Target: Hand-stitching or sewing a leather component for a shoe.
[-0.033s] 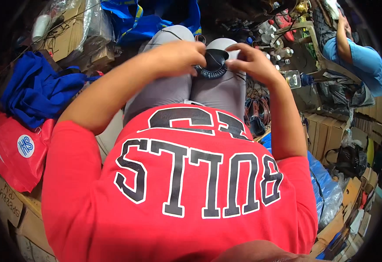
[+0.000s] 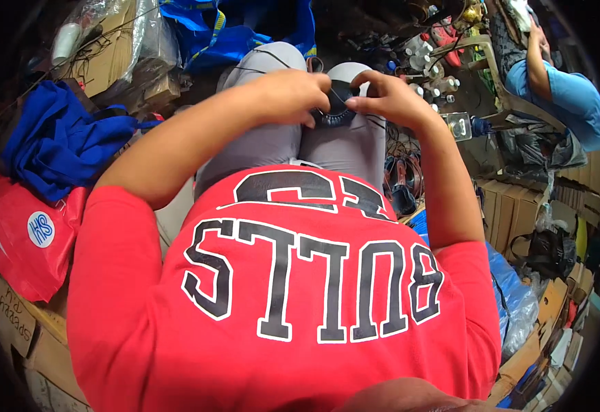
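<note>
Holding a small dark round thing (image 2: 336, 103) on the lap, both hands are curled in close together. The left hand (image 2: 293, 95) wraps its bent fingers over the left side of the round thing. The right hand (image 2: 390, 99) pinches its right side with the thumb and fingertips — the two hands almost touch above it. What the round thing is cannot be told, because the fingers hide much of it. It rests on the knees in grey trousers (image 2: 272, 141), right under the hands.

A thin dark thread (image 2: 262, 69) runs across the grey knee just beyond the left hand.

Below the hands, nearer the person, is a big red shirt (image 2: 293, 309) with large black letters.

Out past the left hand lies a heap of blue cloth (image 2: 53, 147), and beside that a red bag (image 2: 22, 240) on top of brown cardboard boxes (image 2: 18, 323). Beyond the left hand, farther off, sits a blue bag (image 2: 211, 31).

Beyond the right hand stand small bottles (image 2: 427, 75) on the floor. Just below the right arm lie dark sandals (image 2: 403, 182). Far past the right hand another person in a light blue shirt (image 2: 571, 103) sits on a chair (image 2: 495, 75) — well apart from the hands.
</note>
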Tool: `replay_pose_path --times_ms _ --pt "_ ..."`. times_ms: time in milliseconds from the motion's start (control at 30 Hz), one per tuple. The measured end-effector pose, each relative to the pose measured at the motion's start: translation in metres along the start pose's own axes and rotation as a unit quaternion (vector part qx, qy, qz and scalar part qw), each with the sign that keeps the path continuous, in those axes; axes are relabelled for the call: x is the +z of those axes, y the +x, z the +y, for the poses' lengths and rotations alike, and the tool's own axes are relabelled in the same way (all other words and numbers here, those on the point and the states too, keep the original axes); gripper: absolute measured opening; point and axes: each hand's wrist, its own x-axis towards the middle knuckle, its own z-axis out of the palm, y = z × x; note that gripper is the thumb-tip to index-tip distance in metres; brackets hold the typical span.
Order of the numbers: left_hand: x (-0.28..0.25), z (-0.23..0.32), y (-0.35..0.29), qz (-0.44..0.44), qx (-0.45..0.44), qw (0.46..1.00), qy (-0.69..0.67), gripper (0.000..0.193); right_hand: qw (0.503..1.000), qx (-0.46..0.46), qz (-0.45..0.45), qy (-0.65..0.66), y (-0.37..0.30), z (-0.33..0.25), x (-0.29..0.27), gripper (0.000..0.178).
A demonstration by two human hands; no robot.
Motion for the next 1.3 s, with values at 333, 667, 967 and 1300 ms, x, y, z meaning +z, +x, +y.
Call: replay_pose_path --times_ms 333,667,967,1300 --pt "0.030 -0.004 0.000 0.089 0.010 0.992 0.091 0.033 0.998 0.028 0.045 0.044 -0.025 -0.014 0.027 0.029" --pt "0.049 0.010 0.006 0.136 0.051 0.986 0.077 0.033 0.961 0.064 0.116 0.241 -0.044 0.044 0.036 0.025" --pt "0.044 0.017 0.004 0.146 0.050 0.986 0.061 0.027 0.978 0.053 0.104 0.172 -0.022 0.037 0.040 0.024" --pt "0.027 0.006 0.040 0.238 0.028 0.957 -0.160 0.019 0.985 0.022 0.060 0.159 -0.048 0.023 0.044 0.033"
